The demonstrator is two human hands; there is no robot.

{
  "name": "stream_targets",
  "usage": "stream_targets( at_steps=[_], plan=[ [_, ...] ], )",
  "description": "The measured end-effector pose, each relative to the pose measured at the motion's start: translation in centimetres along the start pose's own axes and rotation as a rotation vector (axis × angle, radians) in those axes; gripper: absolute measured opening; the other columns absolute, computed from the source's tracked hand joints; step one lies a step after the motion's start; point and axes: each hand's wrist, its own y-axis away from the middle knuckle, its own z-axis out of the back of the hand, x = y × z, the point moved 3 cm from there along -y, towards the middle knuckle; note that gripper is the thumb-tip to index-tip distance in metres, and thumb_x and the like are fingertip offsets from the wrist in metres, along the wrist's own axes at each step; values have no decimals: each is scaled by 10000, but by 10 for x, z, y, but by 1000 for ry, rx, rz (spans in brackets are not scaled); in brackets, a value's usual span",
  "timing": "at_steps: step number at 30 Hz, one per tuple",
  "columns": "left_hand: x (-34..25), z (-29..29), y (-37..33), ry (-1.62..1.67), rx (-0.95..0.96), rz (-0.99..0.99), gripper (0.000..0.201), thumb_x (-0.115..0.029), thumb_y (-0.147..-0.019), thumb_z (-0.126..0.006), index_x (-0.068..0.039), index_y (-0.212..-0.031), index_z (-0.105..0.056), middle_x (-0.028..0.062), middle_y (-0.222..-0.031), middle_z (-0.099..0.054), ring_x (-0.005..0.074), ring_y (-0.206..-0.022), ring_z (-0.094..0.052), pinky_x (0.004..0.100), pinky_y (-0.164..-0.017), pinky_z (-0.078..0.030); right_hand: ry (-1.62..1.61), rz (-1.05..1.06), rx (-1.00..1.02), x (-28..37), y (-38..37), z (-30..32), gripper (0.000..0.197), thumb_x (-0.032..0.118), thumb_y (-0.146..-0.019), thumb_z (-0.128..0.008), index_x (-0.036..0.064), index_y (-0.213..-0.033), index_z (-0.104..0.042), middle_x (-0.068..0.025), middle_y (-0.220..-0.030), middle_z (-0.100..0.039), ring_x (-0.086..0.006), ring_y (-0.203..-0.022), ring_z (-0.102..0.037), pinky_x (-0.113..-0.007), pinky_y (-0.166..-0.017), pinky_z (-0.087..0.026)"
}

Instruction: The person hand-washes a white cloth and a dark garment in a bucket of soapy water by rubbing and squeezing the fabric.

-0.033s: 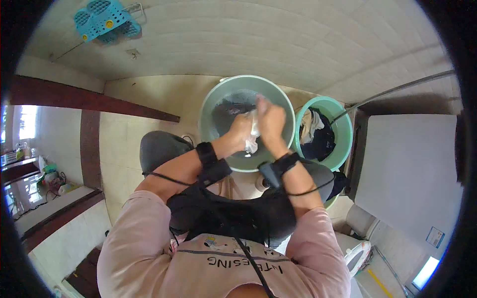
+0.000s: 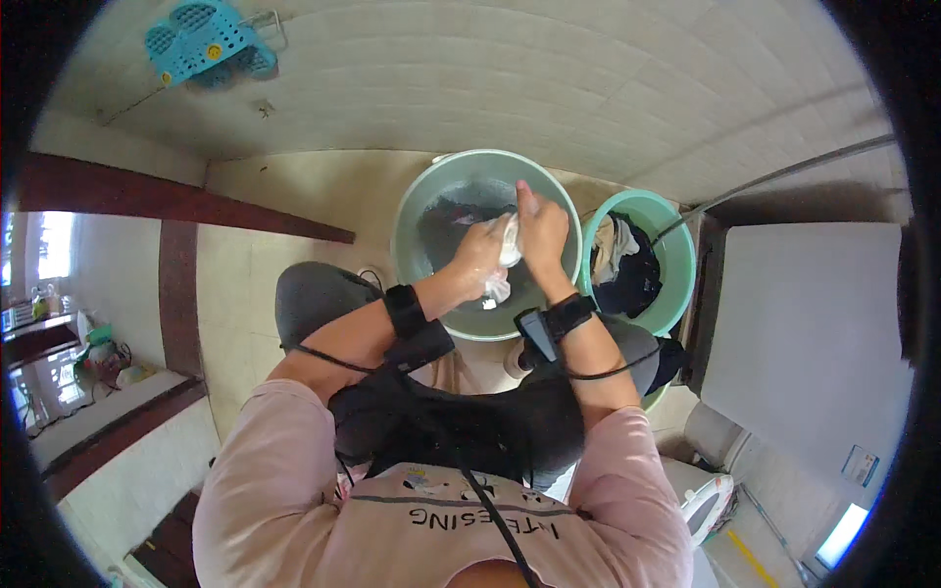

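Note:
A wet white cloth [image 2: 510,243] is bunched between my two hands over a large pale green basin [image 2: 404,201]. My left hand [image 2: 476,257] is closed around it, and a loose end hangs below that hand. Pressed against the cloth from the right is my right hand [image 2: 545,233], its fingers curled and one digit pointing up and away. The exact grip of its fingers is partly hidden. Water [image 2: 436,230] stands in the basin, with dark fabric [image 2: 459,213] lying in it.
A smaller mint-green tub [image 2: 683,269] with dark and beige clothes [image 2: 627,274] stands against the basin's right side. Further right is a white appliance-like panel [image 2: 804,333]. A tiled wall [image 2: 510,78] rises beyond; blue slippers [image 2: 206,44] hang at its upper left.
My right hand has shifted slightly against the cloth and shows sharper, with one digit more clearly raised. More of the white cloth shows between my hands.

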Motion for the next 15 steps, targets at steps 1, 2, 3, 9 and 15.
stream_targets(
  at_steps=[1,2,3,9,15],
  plan=[
    [-9,0,2,43,16,-4,258,-311,-886,-421,-91,-821,-538,-16,-618,-494,98,-456,-444,232,-368,-335,0,1,-7,-3,-1,-4,422,363,-842,-491,-28,-723,-598,-197,-558,-562,-289,-526,-582,-366,-497,-447],
    [-16,2,2,86,34,-8,265,-321,-885,-425,-90,-820,-537,-14,-621,-496,91,-448,-436,223,-369,-329,-378,-172,30,-16,-1,-14,442,389,-843,-487,-30,-750,-596,-165,-610,-579,-239,-565,-580,-340,-514,-446],
    [-19,11,0,91,23,-21,265,-321,-885,-425,-90,-820,-537,-14,-621,-496,91,-448,-436,223,-369,-329,-759,-332,88,-10,1,-18,465,415,-844,-484,-32,-777,-594,-132,-662,-596,-189,-605,-577,-313,-532,-444],
    [-40,23,-7,74,-122,-272,294,-374,-860,-472,-93,-801,-537,-11,-632,-513,42,-451,-417,166,-375,-297,-1046,-498,474,7,7,3,415,447,-830,-490,45,-777,-580,-1,-675,-546,-72,-559,-484,-199,-430,-325],
    [-58,20,8,72,120,-193,245,-330,-829,-542,-87,-799,-563,-30,-661,-520,17,-485,-421,164,-392,-308,-1290,-384,667,1,2,13,230,260,-817,-567,49,-907,-558,-19,-814,-585,-108,-709,-559,-220,-552,-426]
  ],
)
